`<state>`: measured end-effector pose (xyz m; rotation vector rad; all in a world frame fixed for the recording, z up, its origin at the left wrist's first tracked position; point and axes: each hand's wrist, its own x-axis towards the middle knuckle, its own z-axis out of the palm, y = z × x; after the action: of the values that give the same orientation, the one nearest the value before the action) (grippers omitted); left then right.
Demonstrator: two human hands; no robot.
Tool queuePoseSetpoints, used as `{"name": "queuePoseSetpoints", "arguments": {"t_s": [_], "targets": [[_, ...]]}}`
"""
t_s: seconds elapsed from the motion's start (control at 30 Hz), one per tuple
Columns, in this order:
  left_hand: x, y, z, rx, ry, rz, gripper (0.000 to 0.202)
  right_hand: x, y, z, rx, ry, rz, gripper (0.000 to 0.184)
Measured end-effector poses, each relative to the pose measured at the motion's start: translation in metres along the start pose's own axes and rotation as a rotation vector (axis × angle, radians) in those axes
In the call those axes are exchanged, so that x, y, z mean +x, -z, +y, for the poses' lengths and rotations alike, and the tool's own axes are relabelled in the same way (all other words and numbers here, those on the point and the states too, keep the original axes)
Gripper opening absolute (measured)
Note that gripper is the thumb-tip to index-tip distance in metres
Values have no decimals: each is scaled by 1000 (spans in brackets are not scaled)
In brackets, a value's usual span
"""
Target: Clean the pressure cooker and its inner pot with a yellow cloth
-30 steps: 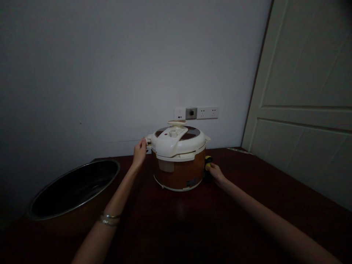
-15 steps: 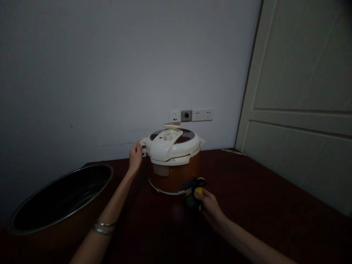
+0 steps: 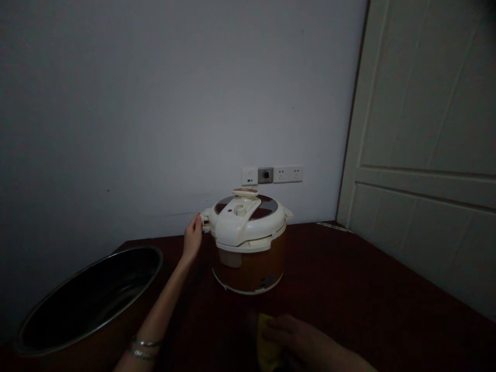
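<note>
Fingers of the left hand (image 3: 192, 238) touch the pressure cooker (image 3: 248, 240) lid's edge; right hand (image 3: 298, 338) grips a yellow cloth (image 3: 265, 343).

Left hand (image 3: 192, 238) at cooker (image 3: 248, 240) lid handle — right hand (image 3: 300, 341) on yellow cloth (image 3: 266, 347).

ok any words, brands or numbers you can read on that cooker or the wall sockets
None can be read.
pressure cooker: a small dark patch low on its orange body may be a label, too dim and small to read.
Lid's red dot and knob: no legible marks.
wall sockets: no readable text.
left hand touches the lid's side; right hand holds a yellow cloth, unmarked.
</note>
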<state>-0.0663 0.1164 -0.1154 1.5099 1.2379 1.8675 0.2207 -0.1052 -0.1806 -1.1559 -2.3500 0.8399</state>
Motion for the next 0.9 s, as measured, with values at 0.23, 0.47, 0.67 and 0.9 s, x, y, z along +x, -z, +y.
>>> {"name": "queuePoseSetpoints", "arguments": {"t_s": [0.23, 0.47, 0.67, 0.9], "targets": [[0, 0, 7, 31, 7, 63, 50, 8, 28, -19, 471, -128, -30, 67], [50, -4, 69, 185, -222, 55, 33, 49, 37, 1, 1146, -243, 235, 65], [138, -83, 116, 520, -146, -550, 19, 73, 52, -13, 1412, -198, 237, 36], [182, -126, 79, 761, 62, -868, 14, 76, 62, -27, 1417, -277, 236, 50]]}}
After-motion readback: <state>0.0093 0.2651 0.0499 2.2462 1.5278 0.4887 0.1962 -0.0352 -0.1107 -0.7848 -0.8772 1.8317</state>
